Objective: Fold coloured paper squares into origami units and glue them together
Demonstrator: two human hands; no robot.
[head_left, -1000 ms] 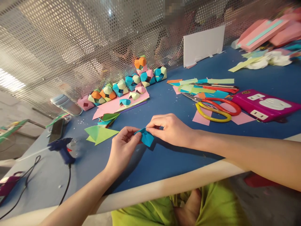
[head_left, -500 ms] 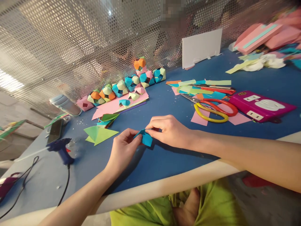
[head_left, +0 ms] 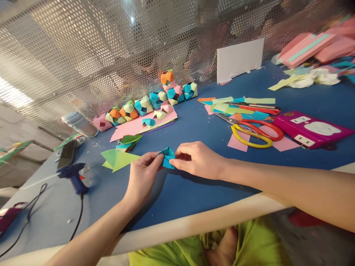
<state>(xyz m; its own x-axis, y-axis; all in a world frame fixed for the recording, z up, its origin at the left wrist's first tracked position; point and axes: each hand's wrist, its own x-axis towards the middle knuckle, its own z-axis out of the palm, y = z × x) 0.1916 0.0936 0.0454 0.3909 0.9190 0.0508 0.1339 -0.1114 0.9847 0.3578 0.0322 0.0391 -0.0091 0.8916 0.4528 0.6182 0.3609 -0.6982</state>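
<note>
A small piece of folded blue paper (head_left: 167,157) is between my hands, a little above the table near its front edge. My left hand (head_left: 145,173) pinches its left side between thumb and fingers. With thumb and forefinger, my right hand (head_left: 198,159) grips the right edge of the same paper. A bit of red shows beneath its lower left. Green paper pieces (head_left: 122,159) lie just beyond my left hand. Behind them, several folded paper balls (head_left: 143,105) stand in a row, with three loose folded pieces on a pink sheet (head_left: 129,130) in front.
On the right lie yellow-handled scissors (head_left: 249,142), red-handled scissors (head_left: 263,127), paper strips (head_left: 238,107) and a magenta power strip (head_left: 313,129). A blue glue gun (head_left: 73,177), a phone (head_left: 67,154) and a bottle (head_left: 79,123) occupy the left. A perforated metal screen (head_left: 111,48) rises behind.
My right thumb has come down onto the front of the blue paper, and the paper has tilted, showing a different face with fold lines. The whole view has shifted slightly.
</note>
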